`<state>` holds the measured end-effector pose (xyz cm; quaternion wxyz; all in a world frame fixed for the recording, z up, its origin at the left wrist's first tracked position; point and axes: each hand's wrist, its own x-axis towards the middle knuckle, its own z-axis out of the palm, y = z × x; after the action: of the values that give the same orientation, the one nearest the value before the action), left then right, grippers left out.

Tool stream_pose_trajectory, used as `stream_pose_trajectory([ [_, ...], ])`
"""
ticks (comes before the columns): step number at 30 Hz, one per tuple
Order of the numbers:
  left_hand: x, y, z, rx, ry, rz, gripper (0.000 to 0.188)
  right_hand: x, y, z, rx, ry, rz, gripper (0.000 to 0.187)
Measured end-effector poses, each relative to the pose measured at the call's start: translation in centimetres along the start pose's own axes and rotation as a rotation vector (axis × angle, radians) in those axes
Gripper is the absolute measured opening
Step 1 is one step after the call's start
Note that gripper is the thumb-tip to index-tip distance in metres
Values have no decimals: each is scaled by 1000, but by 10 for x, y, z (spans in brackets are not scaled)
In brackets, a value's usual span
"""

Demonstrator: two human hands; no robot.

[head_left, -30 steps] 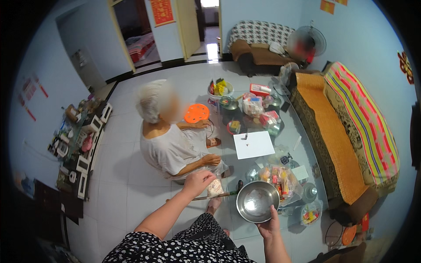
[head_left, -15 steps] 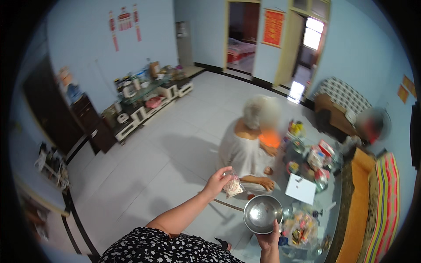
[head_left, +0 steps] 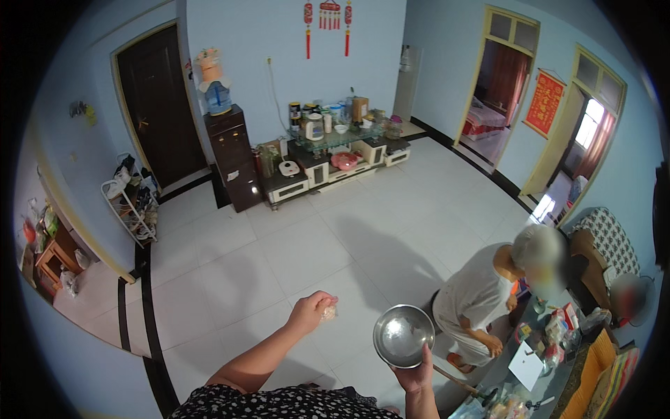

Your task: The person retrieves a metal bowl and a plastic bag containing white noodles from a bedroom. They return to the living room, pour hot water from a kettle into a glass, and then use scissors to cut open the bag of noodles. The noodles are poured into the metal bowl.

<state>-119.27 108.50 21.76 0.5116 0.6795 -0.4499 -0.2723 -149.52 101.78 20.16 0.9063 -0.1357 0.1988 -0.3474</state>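
The bowl (head_left: 401, 334) is hanging above the floor (head_left: 380, 237), the right hand (head_left: 417, 377) gripping it thumb over rim, its fingers mostly hiding below. It is looking light, stiff and perhaps slippery, best taken by rim and base. The left hand (head_left: 308, 311) is pinching a small bag (head_left: 329, 313), probably soft, best held by its top. Rightward, a person (head_left: 474, 290) is sitting beside the table (head_left: 558, 377).

Metal bowl (head_left: 403, 336) in right fingers (head_left: 412, 378)
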Motion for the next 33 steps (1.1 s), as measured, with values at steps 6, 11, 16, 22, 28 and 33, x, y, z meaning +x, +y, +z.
stream_pose_trajectory([
  [6, 6, -38, -93, -156, 47, -172, 18, 87, 54, 59, 20, 64, 156, 57],
  [11, 61, -46, -100, -79, 94, -201, 19, 162, 41, 80, -23, -89, 181, 62],
  [16, 176, -46, -68, -188, 85, -176, 19, 262, -12, 97, -41, -131, 122, 61],
  [22, 365, -37, -36, -442, 120, -224, 18, 411, -112, 107, -86, -95, 83, 61],
  [28, 512, -61, -9, -222, 164, -72, 15, 530, -203, 135, -217, 157, 6, 58],
  [33, 619, -110, -16, 285, 332, 101, 11, 635, -276, 115, -171, 107, 27, 58],
])
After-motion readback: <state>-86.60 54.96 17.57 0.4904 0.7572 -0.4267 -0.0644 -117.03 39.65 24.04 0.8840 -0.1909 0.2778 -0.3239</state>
